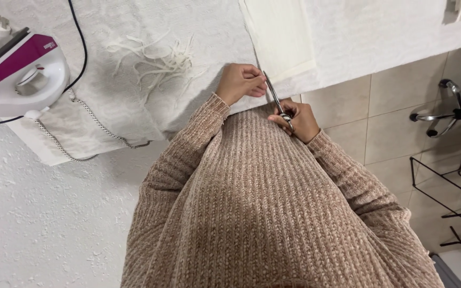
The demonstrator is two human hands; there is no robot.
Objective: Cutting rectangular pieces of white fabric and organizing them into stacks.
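At table edge, right hand [299,120] grips scissors [276,96]; left hand [238,82] pins fabric [281,37].

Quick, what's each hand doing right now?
Left hand: fingers curled, pinching the edge of the white cloth on the table.
Right hand: closed on the scissors.

The scissors [276,99] look like polished, shiny metal. The cream fabric piece [281,37] is smooth, matt cloth; the white table cover [134,53] is rougher, textured cloth. The iron [17,74] at far left has glossy white and magenta plastic. The sweater sleeves [198,133] are ribbed beige knit. Floor tiles [390,117] look smooth with a slight sheen.
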